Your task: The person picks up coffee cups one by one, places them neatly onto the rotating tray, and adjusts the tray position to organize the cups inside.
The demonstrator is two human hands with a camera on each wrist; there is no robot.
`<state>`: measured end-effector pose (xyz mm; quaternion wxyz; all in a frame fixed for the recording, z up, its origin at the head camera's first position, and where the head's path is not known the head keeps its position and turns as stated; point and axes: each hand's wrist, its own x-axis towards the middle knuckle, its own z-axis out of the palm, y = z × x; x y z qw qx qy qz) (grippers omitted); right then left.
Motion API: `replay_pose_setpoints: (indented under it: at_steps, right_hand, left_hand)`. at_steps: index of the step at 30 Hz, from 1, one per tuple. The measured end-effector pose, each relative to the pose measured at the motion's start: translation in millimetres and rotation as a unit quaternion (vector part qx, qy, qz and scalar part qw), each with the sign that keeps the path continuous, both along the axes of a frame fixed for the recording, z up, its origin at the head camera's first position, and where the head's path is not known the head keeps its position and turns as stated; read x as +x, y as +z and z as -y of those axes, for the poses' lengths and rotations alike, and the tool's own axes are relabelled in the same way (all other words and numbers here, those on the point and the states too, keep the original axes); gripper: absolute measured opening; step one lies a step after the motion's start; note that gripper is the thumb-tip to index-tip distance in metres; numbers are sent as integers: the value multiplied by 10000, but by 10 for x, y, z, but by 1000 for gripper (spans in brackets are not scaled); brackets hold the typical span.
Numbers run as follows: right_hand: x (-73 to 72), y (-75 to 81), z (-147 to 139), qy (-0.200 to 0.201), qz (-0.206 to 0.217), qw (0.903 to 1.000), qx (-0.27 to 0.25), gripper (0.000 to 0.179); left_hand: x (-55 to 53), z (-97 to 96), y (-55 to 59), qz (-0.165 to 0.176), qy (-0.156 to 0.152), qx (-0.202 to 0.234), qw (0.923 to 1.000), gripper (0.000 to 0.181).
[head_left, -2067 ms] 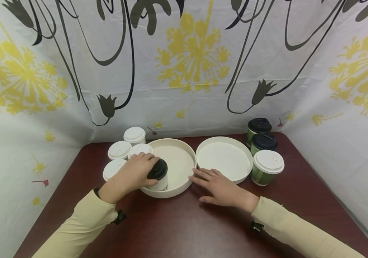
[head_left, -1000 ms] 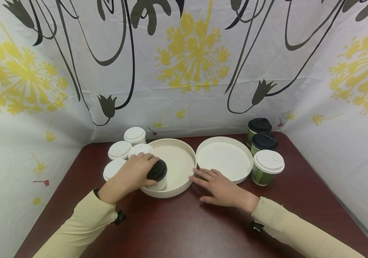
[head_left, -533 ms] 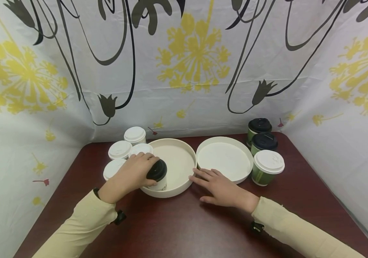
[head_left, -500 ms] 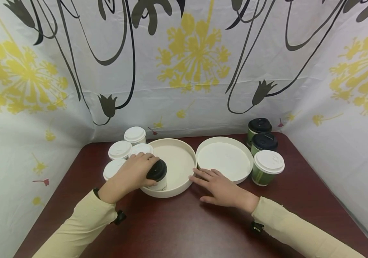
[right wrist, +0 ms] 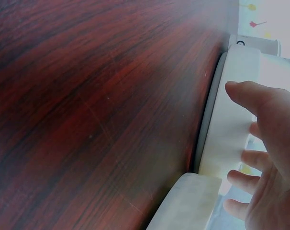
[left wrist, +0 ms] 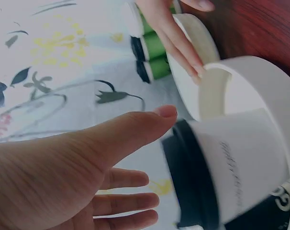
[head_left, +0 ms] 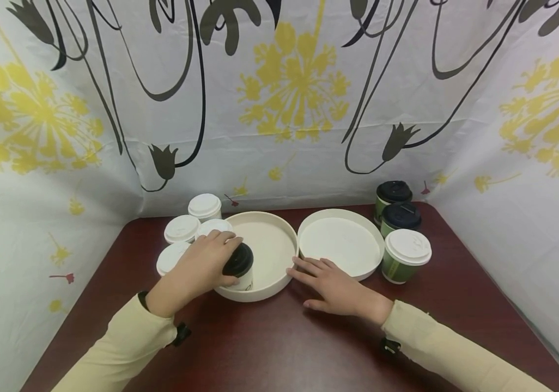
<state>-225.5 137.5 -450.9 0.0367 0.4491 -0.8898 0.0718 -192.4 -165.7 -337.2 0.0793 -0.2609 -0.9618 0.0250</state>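
A white paper cup with a black lid [head_left: 240, 260] stands upright in the left round cream tray [head_left: 279, 283]. My left hand [head_left: 201, 264] is at the cup's left side, overlapping its lid in the head view. In the left wrist view, the thumb [left wrist: 135, 129] is beside the black lid and the other fingers are straight and spread apart from the cup. My right hand [head_left: 335, 288] lies low with spread fingers, its fingertips at the rims where the left tray and the right round white tray [head_left: 377, 261] meet. It holds nothing.
Several white-lidded cups [head_left: 181, 228] cluster left of the left tray, partly hidden by the left hand. Right of the right tray stand two green cups with black lids [head_left: 400, 216] and a green cup with a white lid [head_left: 406, 256]. A patterned cloth [head_left: 279, 174] borders the dark red table [head_left: 279, 348].
Over two seconds the black-lidded cup has shifted very slightly left. The left wrist and sleeve have just moved a little. The right hand has stayed put.
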Motion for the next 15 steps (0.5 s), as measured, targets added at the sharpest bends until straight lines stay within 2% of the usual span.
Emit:
replay_pose_setpoints:
  at_steps: [4, 6, 7, 10, 15]
  right_hand:
    - [3, -7, 3, -22, -30, 10000, 37, 78]
    - [4, -7, 6, -30, -41, 10000, 39, 79]
    - [5, -9, 8, -25, -58, 10000, 34, 79]
    - [7, -11, 10, -7, -123, 9999, 20, 79]
    - [16, -9, 4, -10, -144, 9999, 4, 78]
  left_hand:
    - [134, -109, 10, -536, -408, 77, 9977, 75]
    - [221, -188, 1, -732, -617, 106, 9953, 75]
    - [268, -231, -14, -725, -685, 150, 9949, 75]
    - [402, -356, -95, -482, -903, 193, 9946, 75]
    - [530, -508, -369, 160, -1196, 165, 9926, 81]
